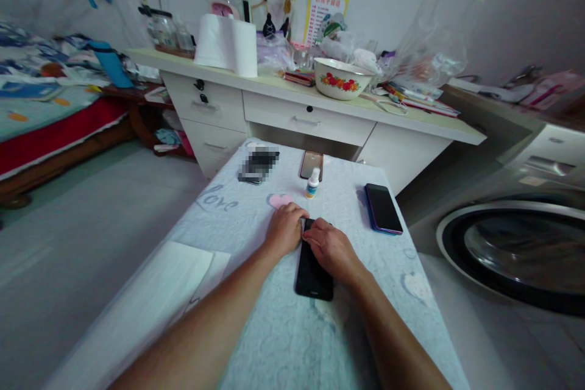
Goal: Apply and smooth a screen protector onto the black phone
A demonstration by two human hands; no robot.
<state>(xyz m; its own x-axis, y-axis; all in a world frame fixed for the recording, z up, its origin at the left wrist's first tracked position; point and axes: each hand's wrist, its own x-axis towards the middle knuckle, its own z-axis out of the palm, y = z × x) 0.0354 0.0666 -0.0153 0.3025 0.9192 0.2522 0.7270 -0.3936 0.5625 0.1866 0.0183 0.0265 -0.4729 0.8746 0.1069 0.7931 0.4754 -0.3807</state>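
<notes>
A black smartphone lies flat on the cloth-covered table, its lower half in plain sight. My left hand is closed at the phone's upper left edge, fingers bent against it. Across the phone's upper part rests my right hand, its fingers bunched together on the screen; whatever is under or between them is hidden. Just beyond my hands stands a small white spray bottle with a blue and yellow label. Behind the bottle lies a phone case. To the right are another dark phone and a blue edge beneath it.
At the far left of the table is a blurred-out dark item. Folded white paper or cloth lies along the left edge. A desk with a floral bowl stands behind; a washing machine is at right.
</notes>
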